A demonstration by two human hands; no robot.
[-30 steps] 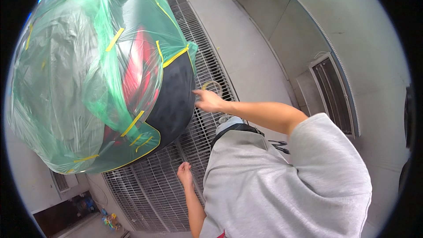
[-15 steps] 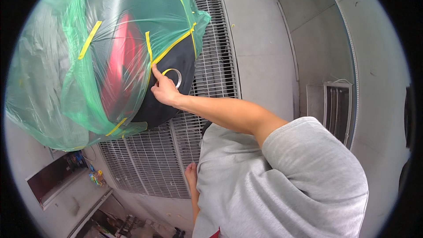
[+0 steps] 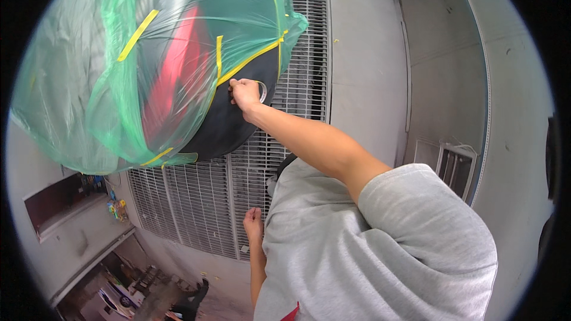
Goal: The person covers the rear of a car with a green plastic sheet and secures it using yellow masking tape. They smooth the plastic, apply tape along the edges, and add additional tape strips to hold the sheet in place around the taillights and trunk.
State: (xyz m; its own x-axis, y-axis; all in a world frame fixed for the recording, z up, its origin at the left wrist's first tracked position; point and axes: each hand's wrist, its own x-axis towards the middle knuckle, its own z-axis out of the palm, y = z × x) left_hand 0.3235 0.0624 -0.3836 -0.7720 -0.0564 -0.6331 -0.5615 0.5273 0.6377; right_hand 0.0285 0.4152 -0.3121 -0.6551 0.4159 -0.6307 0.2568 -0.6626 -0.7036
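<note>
My right hand (image 3: 244, 95) is closed beside the black panel (image 3: 205, 134) of a rounded vehicle body, just under a strip of yellow tape (image 3: 250, 61). A roll of masking tape (image 3: 263, 91) is in this hand, its pale ring partly hidden behind the hand. Green plastic film (image 3: 172, 77) covers the body above the panel, its edge taped down by the yellow strip. Through the film a red lamp-like part (image 3: 175, 74) shows. My left hand (image 3: 253, 222) hangs low beside my grey shirt, fingers loosely curled, with nothing visible in it.
Under the vehicle runs a metal floor grating (image 3: 199, 202), bordered on the right by a grey floor strip (image 3: 369, 71). More short yellow tape pieces (image 3: 138, 35) stick to the film. At lower left, a dark opening in the wall (image 3: 62, 202) and a cluttered area (image 3: 148, 285) show.
My right hand has lifted its outstretched index finger off the tape edge, closed, and shifted right along the panel with the roll. The view has shifted; my left hand shows more fully.
</note>
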